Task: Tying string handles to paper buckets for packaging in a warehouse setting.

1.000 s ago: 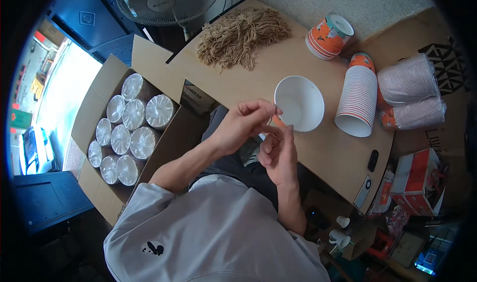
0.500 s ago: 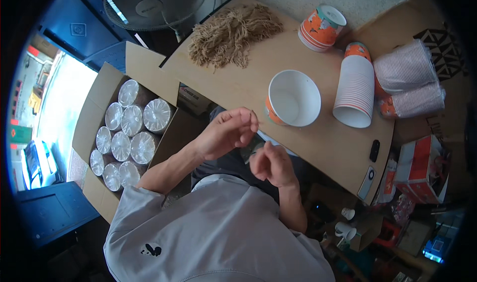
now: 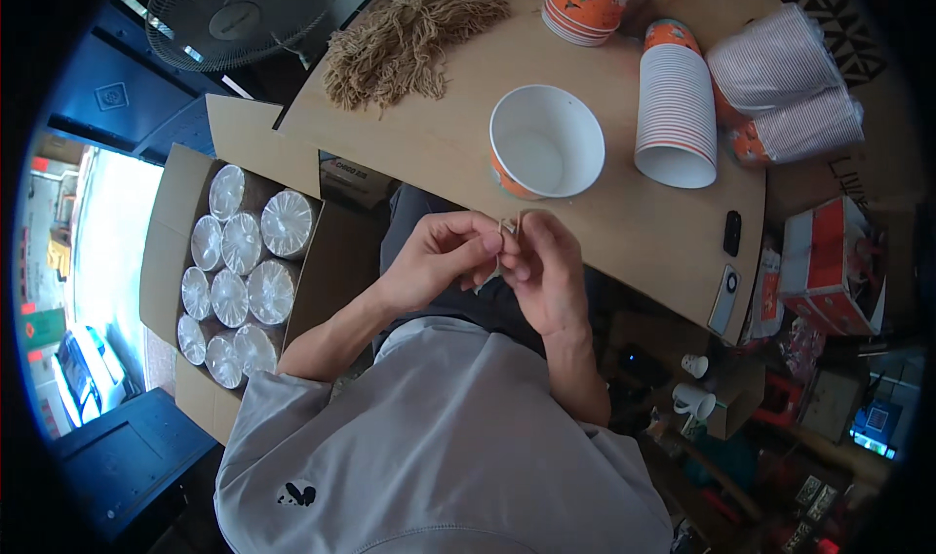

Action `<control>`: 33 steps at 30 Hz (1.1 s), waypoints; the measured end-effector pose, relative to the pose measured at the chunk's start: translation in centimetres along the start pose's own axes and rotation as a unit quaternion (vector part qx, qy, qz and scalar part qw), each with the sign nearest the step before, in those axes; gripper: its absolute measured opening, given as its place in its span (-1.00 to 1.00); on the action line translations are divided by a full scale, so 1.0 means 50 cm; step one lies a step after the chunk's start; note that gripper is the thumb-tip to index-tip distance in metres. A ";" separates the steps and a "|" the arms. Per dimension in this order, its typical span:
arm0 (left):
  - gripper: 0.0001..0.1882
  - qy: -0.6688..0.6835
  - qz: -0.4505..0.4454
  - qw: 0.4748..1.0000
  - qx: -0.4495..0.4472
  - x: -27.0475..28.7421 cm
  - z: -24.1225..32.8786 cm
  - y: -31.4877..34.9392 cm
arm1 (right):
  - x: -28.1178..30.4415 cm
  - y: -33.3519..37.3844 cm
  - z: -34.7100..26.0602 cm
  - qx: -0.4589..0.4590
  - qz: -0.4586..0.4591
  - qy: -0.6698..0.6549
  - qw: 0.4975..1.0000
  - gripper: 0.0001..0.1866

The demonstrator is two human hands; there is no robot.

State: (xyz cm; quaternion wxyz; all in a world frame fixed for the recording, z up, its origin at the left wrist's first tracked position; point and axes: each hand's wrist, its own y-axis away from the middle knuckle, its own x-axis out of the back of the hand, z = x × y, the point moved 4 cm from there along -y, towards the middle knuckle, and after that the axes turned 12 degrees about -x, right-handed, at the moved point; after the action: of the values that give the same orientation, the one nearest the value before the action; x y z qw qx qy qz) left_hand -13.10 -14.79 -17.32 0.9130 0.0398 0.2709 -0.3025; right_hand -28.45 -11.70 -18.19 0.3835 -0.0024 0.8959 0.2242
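Observation:
Both my hands meet just off the near edge of the table, in front of a large white paper tub (image 3: 546, 149). A small piece of tan cord (image 3: 506, 225) shows between the fingertips. My left hand (image 3: 439, 261) is closed, thumb and forefinger pinching the cord. My right hand (image 3: 551, 273) is closed too, its fingertips bent against the same cord. Most of the cord is hidden by the fingers. Farther back on the table lies a heap of similar tan cords (image 3: 405, 42).
Stacked paper tubs (image 3: 675, 115), an orange tub stack (image 3: 588, 6) and plastic-wrapped tubs (image 3: 804, 86) stand at the right. A carton (image 3: 175, 232) at the left holds several wrapped cup stacks. A fan (image 3: 234, 18) stands behind it. A phone-like device (image 3: 724, 298) lies near the table's right corner.
My hands have come together, the right one rising to meet the left, and tan cord now shows between them. The view has shifted, so the table's things sit higher in the picture.

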 end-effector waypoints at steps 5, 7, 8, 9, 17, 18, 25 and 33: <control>-0.75 0.017 0.020 1.000 0.004 -0.012 -0.057 0.004 | 0.020 0.044 -0.047 0.089 0.073 0.033 0.993 -0.76; -0.74 0.014 0.009 1.000 -0.001 -0.019 -0.067 0.000 | 0.044 0.050 -0.043 0.073 0.066 0.043 0.994 -0.70; -0.74 0.018 0.015 1.000 -0.012 -0.022 -0.067 -0.003 | 0.059 0.053 -0.038 0.057 0.056 0.053 0.995 -0.65; -0.74 0.022 0.022 0.999 -0.022 -0.024 -0.067 -0.005 | 0.079 0.060 -0.031 0.031 0.061 0.101 0.993 -0.60; -0.83 -0.035 -0.011 0.998 -0.060 -0.055 -0.067 -0.007 | 0.071 0.056 0.009 -0.002 0.087 0.113 0.990 -0.72; -0.82 -0.056 -0.020 0.995 -0.075 -0.054 -0.075 -0.007 | 0.073 0.056 0.009 -0.002 0.087 0.112 0.990 -0.72; -0.76 0.001 0.041 0.999 0.005 -0.027 -0.115 0.003 | 0.089 0.069 -0.031 0.105 0.097 0.000 0.990 -0.82; -0.71 -0.094 0.022 0.984 0.150 -0.033 -0.075 -0.036 | 0.097 0.076 -0.072 0.164 0.065 0.041 0.983 -0.83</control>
State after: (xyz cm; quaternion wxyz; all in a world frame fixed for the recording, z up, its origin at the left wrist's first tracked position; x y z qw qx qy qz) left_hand -17.02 -14.51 -19.51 0.9246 0.1534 0.1347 -0.3217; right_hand -35.04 -8.93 -17.83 0.3259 0.1097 0.9339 0.0984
